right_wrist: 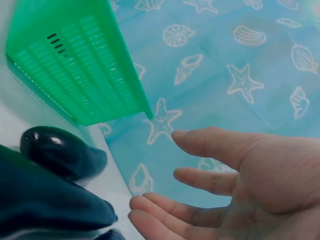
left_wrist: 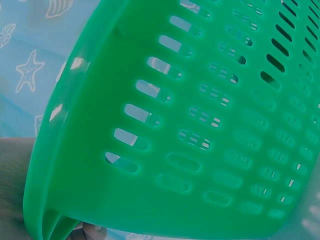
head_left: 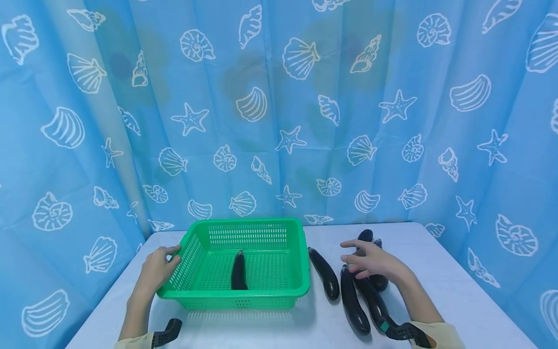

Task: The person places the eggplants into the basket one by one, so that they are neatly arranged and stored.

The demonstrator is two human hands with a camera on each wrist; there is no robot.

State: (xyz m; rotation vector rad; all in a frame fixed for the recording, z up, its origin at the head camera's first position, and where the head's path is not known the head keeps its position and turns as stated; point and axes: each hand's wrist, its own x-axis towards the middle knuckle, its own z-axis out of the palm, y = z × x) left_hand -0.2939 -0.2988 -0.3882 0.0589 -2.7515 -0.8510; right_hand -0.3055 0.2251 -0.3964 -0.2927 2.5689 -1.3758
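Note:
A green plastic basket (head_left: 244,293) with slotted walls stands on the table, and a dark eggplant (head_left: 239,272) lies inside it. My left hand (head_left: 158,267) grips the basket's left rim; in the left wrist view the rim (left_wrist: 55,117) hides most of that hand, with a fingertip showing beneath. My right hand (head_left: 370,260) hovers over a group of several eggplants on the right, its fingers spread and nothing between them. In the right wrist view the right hand (right_wrist: 235,185) is beside eggplants (right_wrist: 60,152). One eggplant (head_left: 324,275) lies close to the basket's right side.
The table (head_left: 244,334) has a white cover. Behind it and along both sides hangs a blue curtain (head_left: 270,194) printed with white shells and starfish. A black wrist mount (head_left: 167,333) shows at each forearm.

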